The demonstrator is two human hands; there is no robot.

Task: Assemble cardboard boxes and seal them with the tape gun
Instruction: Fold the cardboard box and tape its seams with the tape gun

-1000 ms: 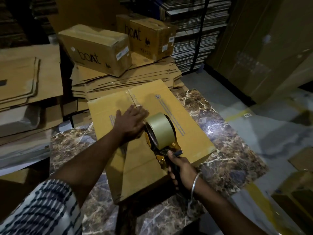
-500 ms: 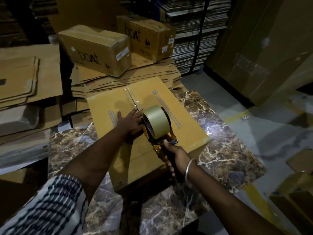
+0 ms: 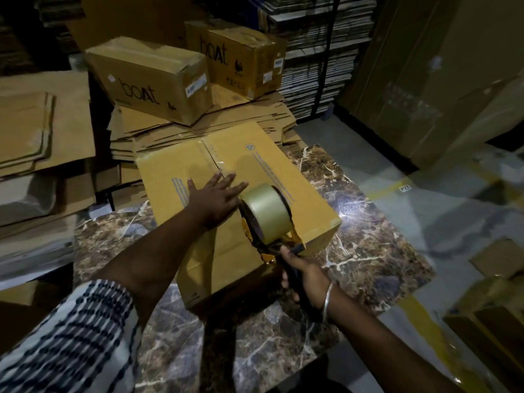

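Right grip [image 3: 304, 275] is wrapped tight round the tape gun [image 3: 268, 219] handle on the box [image 3: 243, 211] sitting on the bench [image 3: 368, 242], left hand [image 3: 217, 198] flat beside it, and I'd say the seam [image 3: 211, 158] runs straight away from me.

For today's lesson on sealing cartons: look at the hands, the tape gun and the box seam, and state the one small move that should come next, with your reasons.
Probably draw the tape gun nearer along the centre seam. The right hand grips its handle; the left hand presses flat on the box. Glossy tape shows on the far seam only; the near part looks bare.
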